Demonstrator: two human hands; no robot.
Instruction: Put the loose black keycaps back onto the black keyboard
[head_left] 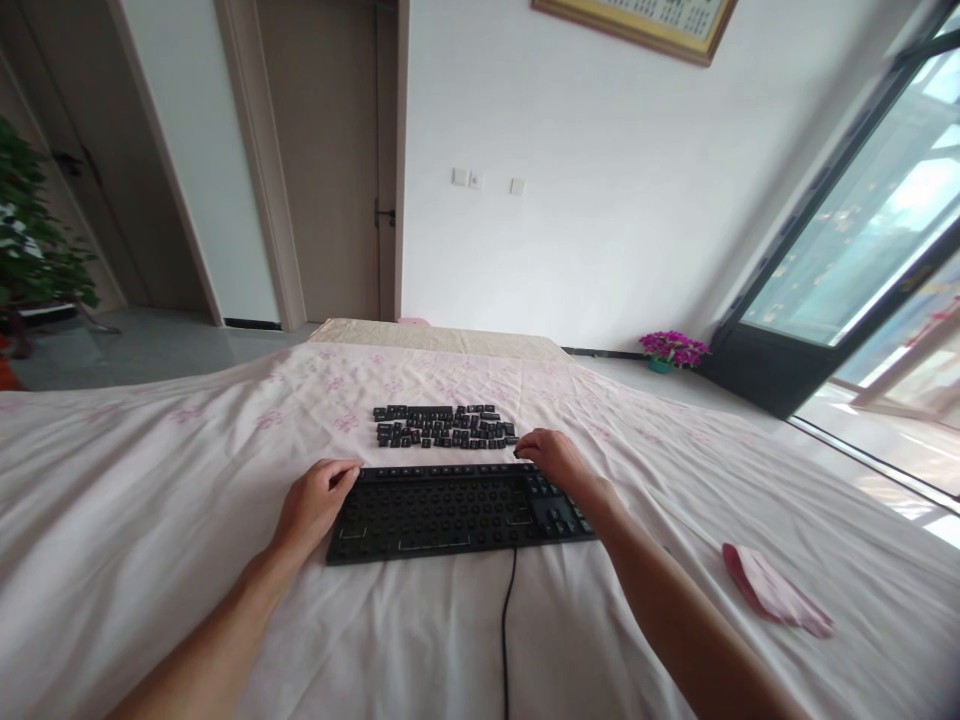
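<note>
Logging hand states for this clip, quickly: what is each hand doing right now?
Left hand: loosely curled, resting at the keyboard's left edge, holding nothing visible.
Right hand: by the loose keycaps; grip cannot be told.

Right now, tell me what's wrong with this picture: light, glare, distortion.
Head view: the window at right is blown out with daylight; the door frame and walls lean and bow from the wide lens; the keyboard and loose keycaps are dark, with legends unreadable; both hands, left hand and right hand, are sharp.

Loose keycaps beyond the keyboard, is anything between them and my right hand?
Nothing visible. The right hand lies at the keyboard's far right corner, fingertips right beside the loose keycaps, only bare sheet between.
</note>
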